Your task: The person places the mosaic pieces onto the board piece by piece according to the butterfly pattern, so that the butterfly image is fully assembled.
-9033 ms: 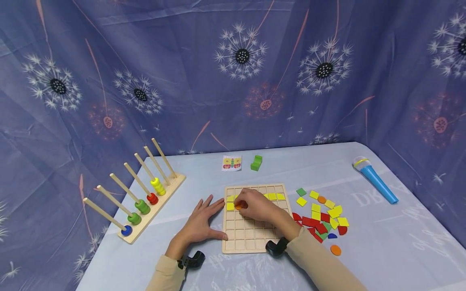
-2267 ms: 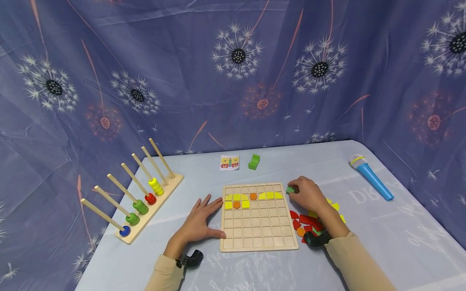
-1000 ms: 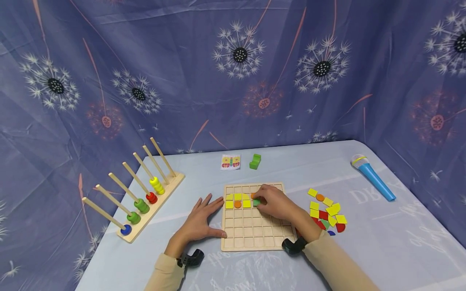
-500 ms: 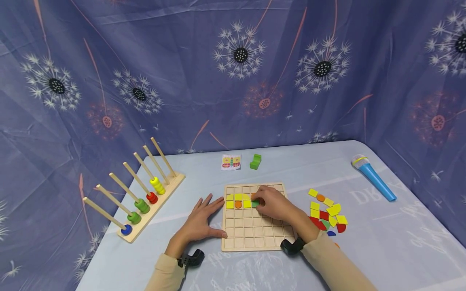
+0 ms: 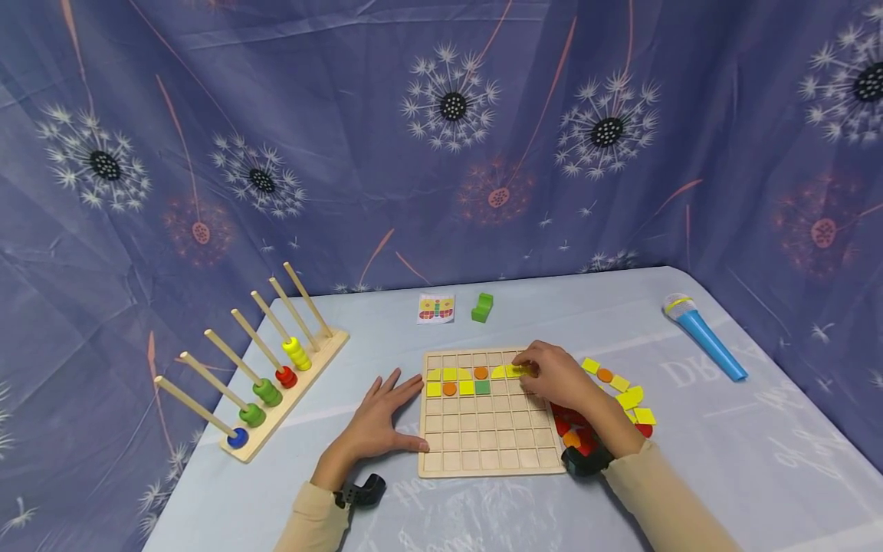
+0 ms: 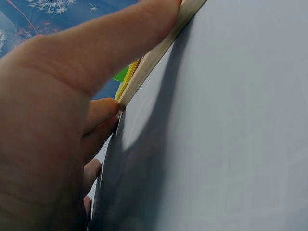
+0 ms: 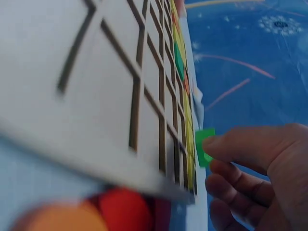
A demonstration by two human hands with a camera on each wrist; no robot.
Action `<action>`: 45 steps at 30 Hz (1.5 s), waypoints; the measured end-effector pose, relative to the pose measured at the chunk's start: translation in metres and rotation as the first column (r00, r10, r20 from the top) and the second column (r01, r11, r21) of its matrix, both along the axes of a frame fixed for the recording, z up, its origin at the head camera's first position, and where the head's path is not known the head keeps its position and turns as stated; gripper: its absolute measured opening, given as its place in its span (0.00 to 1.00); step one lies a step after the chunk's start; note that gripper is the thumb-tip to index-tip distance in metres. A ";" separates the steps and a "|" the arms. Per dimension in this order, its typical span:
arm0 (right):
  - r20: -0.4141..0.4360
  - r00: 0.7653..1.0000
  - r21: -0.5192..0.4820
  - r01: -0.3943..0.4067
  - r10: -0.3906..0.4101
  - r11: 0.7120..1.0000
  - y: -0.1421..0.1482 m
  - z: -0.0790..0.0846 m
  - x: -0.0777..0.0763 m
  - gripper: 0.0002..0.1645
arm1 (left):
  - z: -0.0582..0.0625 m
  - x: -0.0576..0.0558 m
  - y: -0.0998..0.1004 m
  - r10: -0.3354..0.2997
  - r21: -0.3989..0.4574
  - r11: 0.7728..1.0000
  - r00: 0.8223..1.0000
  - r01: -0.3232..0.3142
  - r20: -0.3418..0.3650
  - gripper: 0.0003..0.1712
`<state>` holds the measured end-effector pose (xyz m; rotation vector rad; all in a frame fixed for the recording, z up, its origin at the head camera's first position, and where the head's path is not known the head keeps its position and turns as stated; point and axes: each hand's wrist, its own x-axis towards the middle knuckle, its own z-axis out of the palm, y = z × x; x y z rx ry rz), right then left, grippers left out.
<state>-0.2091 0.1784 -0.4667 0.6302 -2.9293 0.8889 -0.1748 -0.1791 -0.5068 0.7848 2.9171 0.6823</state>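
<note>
A square wooden grid board (image 5: pixel 476 441) lies on the table. Yellow tiles, two orange discs and a green square tile (image 5: pixel 482 388) sit in its upper rows. My left hand (image 5: pixel 375 422) rests at the board's left side, fingers spread, with thumb and index fingertips against its edge. My right hand (image 5: pixel 560 377) is over the board's upper right corner, fingers loosely bent and holding nothing, partly covering the yellow tiles there. In the right wrist view, the thumb of that hand (image 7: pixel 250 159) overlaps the green block (image 7: pixel 204 139) standing farther back.
Loose yellow, red and orange tiles (image 5: pixel 629 397) lie right of the board, partly behind the right forearm. A wooden peg rack with coloured rings (image 5: pixel 297 391) stands left. At the back lies a butterfly pattern card (image 5: pixel 436 308); a blue toy microphone (image 5: pixel 707 337) is far right.
The right hand fetched a green square tile, set it in the grid's second tile row below an orange disc, let go and moved right. The left hand has stayed put.
</note>
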 end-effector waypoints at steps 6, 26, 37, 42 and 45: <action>-0.026 0.996 -0.012 0.084 -0.084 0.996 0.023 -0.001 0.003 0.15 | 0.000 0.000 0.000 0.003 -0.001 1.000 1.000 -0.003 0.010 0.66; 0.032 0.936 0.130 0.343 -0.350 0.930 0.084 -0.011 0.005 0.26 | 0.000 0.001 -0.001 -0.007 0.010 1.000 1.000 0.007 0.005 0.65; 0.070 0.938 0.097 0.333 -0.340 0.938 0.086 -0.013 0.005 0.22 | 0.000 0.001 0.000 -0.011 0.024 1.000 1.000 0.011 -0.012 0.65; 0.067 0.943 0.067 0.321 -0.326 0.945 0.084 -0.013 0.004 0.23 | 0.000 0.001 0.000 -0.007 0.022 1.000 1.000 0.007 -0.007 0.66; 0.075 0.947 0.054 0.310 -0.313 0.949 0.080 -0.012 0.004 0.23 | 0.000 0.001 0.000 -0.010 0.026 1.000 1.000 0.010 -0.012 0.66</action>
